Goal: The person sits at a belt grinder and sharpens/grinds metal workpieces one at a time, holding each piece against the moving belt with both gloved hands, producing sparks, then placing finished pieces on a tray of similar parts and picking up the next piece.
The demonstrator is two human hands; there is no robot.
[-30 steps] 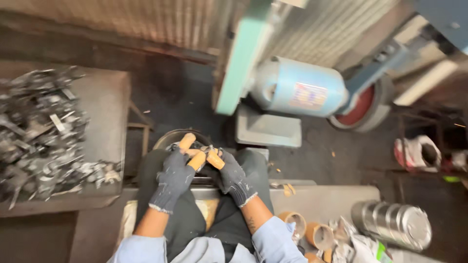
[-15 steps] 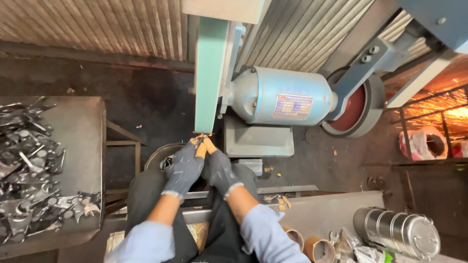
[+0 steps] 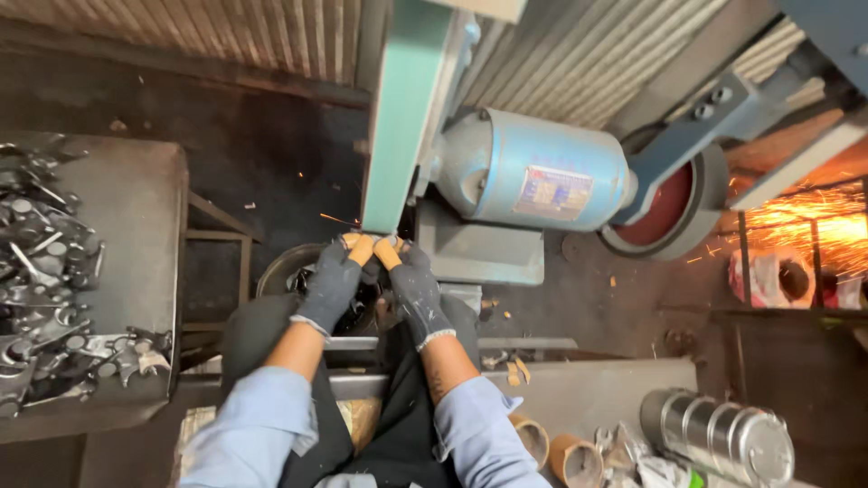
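My left hand (image 3: 333,276) and my right hand (image 3: 411,285) wear dark grey gloves with orange fingertips. The fingertips meet at the lower end of a pale green sanding belt (image 3: 398,136) on a grinding machine with a light blue motor (image 3: 533,176). Both hands pinch a small metal piece against the belt; the piece itself is hidden by the fingers. A few sparks (image 3: 333,219) fly off to the left of the hands. A dark round bucket (image 3: 289,271) sits just below and left of the hands.
A metal table (image 3: 136,217) at left carries a heap of forged wrenches (image 3: 45,271). A red-faced wheel (image 3: 669,203) sits right of the motor. Sparks shower at the far right (image 3: 805,221). A steel tiffin container (image 3: 723,438) and tape rolls (image 3: 551,452) lie at bottom right.
My hands have risen from my lap to the belt's lower end and pressed the piece against it; sparks have appeared. The view has tilted up and left.
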